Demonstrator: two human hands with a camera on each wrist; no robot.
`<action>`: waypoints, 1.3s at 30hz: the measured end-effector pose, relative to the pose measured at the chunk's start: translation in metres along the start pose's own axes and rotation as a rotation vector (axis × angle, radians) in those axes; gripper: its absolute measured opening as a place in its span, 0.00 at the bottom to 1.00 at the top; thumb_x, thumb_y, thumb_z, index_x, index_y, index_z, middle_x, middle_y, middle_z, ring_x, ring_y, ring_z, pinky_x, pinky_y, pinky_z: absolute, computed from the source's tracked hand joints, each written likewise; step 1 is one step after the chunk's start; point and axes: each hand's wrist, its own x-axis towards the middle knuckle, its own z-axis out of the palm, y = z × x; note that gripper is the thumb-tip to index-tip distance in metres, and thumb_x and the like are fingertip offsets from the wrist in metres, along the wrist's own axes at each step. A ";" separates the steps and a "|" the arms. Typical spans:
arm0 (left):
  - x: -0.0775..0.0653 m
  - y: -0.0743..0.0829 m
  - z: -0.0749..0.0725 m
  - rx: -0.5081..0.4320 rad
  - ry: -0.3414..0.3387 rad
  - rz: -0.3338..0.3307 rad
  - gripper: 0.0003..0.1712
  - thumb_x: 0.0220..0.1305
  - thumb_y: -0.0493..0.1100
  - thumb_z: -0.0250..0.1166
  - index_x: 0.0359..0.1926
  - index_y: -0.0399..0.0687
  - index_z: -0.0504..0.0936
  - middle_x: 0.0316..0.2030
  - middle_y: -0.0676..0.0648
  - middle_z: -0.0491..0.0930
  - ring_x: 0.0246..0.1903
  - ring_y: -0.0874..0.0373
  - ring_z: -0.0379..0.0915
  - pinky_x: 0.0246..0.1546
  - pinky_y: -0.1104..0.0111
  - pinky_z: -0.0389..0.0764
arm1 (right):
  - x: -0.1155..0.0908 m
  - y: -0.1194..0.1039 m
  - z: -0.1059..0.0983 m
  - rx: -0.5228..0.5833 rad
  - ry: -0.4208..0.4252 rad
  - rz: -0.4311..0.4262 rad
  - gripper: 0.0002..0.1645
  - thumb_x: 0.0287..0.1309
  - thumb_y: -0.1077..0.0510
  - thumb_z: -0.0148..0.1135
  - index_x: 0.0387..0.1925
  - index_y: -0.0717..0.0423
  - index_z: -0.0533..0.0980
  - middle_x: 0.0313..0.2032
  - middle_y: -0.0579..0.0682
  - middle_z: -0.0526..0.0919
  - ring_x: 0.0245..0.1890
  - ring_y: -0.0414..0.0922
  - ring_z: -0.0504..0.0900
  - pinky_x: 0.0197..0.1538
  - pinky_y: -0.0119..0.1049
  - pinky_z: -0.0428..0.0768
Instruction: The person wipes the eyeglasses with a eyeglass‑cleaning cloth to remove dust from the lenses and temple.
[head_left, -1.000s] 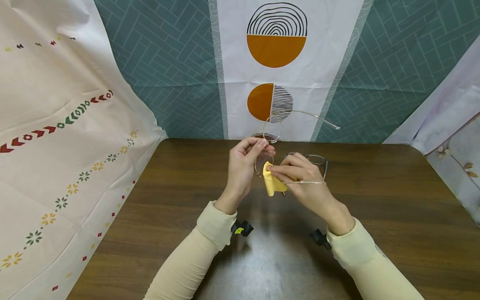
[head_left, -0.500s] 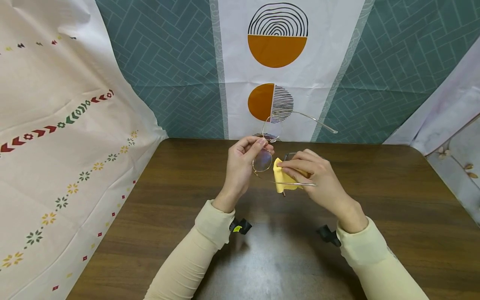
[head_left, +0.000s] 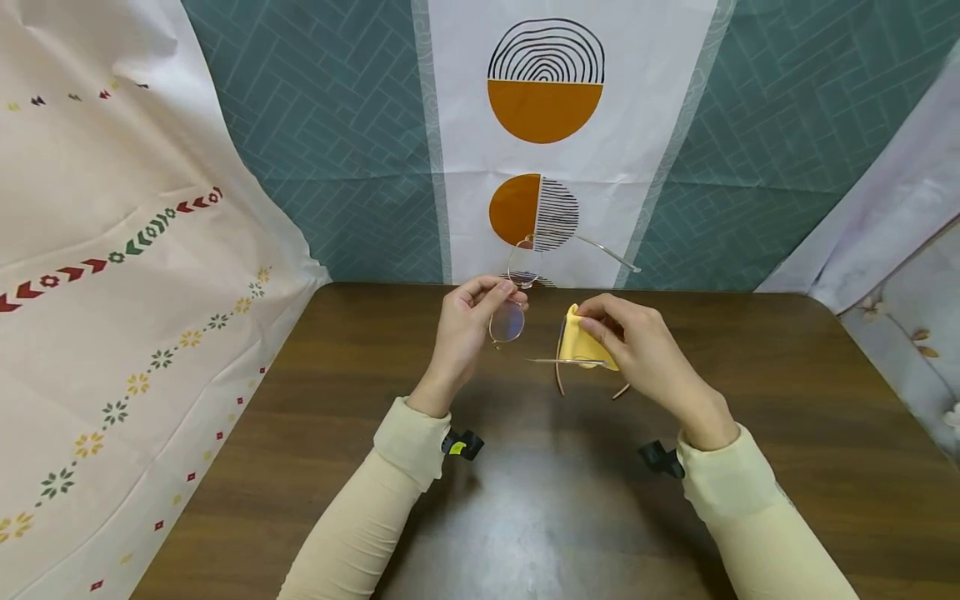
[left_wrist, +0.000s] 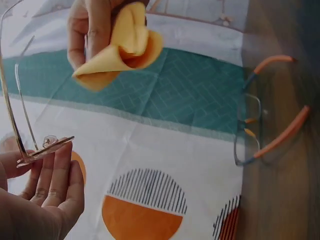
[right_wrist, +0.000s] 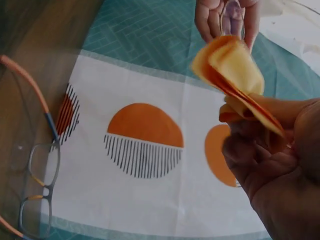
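Note:
My left hand [head_left: 467, 321] grips round, thin gold-rimmed eyeglasses [head_left: 507, 322] near the bridge, with the lenses stacked up and down and both temples unfolded toward the right. In my right hand [head_left: 647, 340] a yellow cleaning cloth [head_left: 574, 340] is pinched between thumb and fingers. The cloth is to the right of the lenses and apart from them; the lower temple crosses in front of it in the head view. Folds of the cloth [left_wrist: 131, 42] hang loosely in the left wrist view. Thumb and fingertips of the left hand [left_wrist: 50, 195] pinch the gold frame.
A second pair of eyeglasses [right_wrist: 48, 192], dark-framed with orange temples, rests on the brown wooden table [head_left: 750, 417] behind the cloth. Patterned fabric [head_left: 345, 150] hangs along the table's far edge. Pale cloth [head_left: 150, 350] drapes down on the left side.
My right hand has drawn the yellow cloth away from the lower lens to the right. The left hand, with the gold-rimmed eyeglasses, has shifted slightly left.

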 end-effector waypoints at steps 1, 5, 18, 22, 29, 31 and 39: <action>0.001 -0.001 -0.003 0.008 0.005 -0.003 0.05 0.75 0.35 0.63 0.41 0.36 0.84 0.31 0.50 0.88 0.35 0.54 0.87 0.48 0.66 0.84 | 0.000 0.002 0.000 0.000 -0.009 0.012 0.06 0.68 0.69 0.65 0.44 0.59 0.82 0.37 0.49 0.86 0.31 0.42 0.78 0.35 0.26 0.75; 0.004 -0.003 -0.013 0.074 0.010 -0.004 0.06 0.74 0.35 0.63 0.42 0.34 0.84 0.31 0.50 0.88 0.36 0.50 0.87 0.55 0.60 0.82 | -0.002 0.008 -0.003 0.012 -0.037 0.065 0.09 0.66 0.73 0.63 0.43 0.59 0.81 0.38 0.50 0.86 0.33 0.44 0.79 0.38 0.25 0.77; 0.019 -0.001 -0.053 0.492 -0.058 -0.039 0.08 0.71 0.40 0.68 0.42 0.38 0.87 0.33 0.45 0.89 0.40 0.48 0.86 0.51 0.63 0.80 | -0.007 0.025 -0.008 0.017 -0.133 0.176 0.10 0.65 0.73 0.62 0.42 0.57 0.81 0.43 0.51 0.86 0.37 0.47 0.81 0.40 0.32 0.79; 0.029 -0.002 -0.061 0.656 -0.105 -0.028 0.06 0.72 0.41 0.67 0.41 0.44 0.88 0.34 0.48 0.89 0.41 0.46 0.86 0.43 0.67 0.78 | -0.008 0.029 -0.012 -0.023 -0.132 0.165 0.09 0.66 0.73 0.65 0.43 0.59 0.81 0.41 0.52 0.87 0.36 0.46 0.82 0.38 0.30 0.78; 0.051 -0.005 -0.078 0.833 -0.190 -0.008 0.08 0.71 0.40 0.62 0.40 0.46 0.88 0.34 0.51 0.89 0.32 0.56 0.81 0.30 0.69 0.77 | -0.009 0.034 -0.019 -0.018 -0.151 0.176 0.10 0.64 0.72 0.67 0.45 0.60 0.81 0.40 0.53 0.87 0.37 0.47 0.84 0.39 0.29 0.80; 0.057 -0.008 -0.084 0.876 -0.203 -0.012 0.08 0.71 0.39 0.62 0.40 0.46 0.88 0.35 0.50 0.89 0.32 0.57 0.80 0.30 0.69 0.76 | -0.010 0.035 -0.020 -0.017 -0.157 0.178 0.10 0.65 0.72 0.67 0.45 0.60 0.81 0.40 0.52 0.87 0.36 0.47 0.84 0.39 0.30 0.80; 0.077 -0.018 -0.103 1.047 -0.327 -0.047 0.08 0.73 0.42 0.63 0.42 0.43 0.86 0.37 0.44 0.89 0.36 0.52 0.79 0.37 0.64 0.76 | -0.011 0.043 -0.022 -0.043 -0.181 0.189 0.10 0.65 0.71 0.67 0.45 0.60 0.82 0.41 0.53 0.88 0.38 0.47 0.84 0.41 0.30 0.80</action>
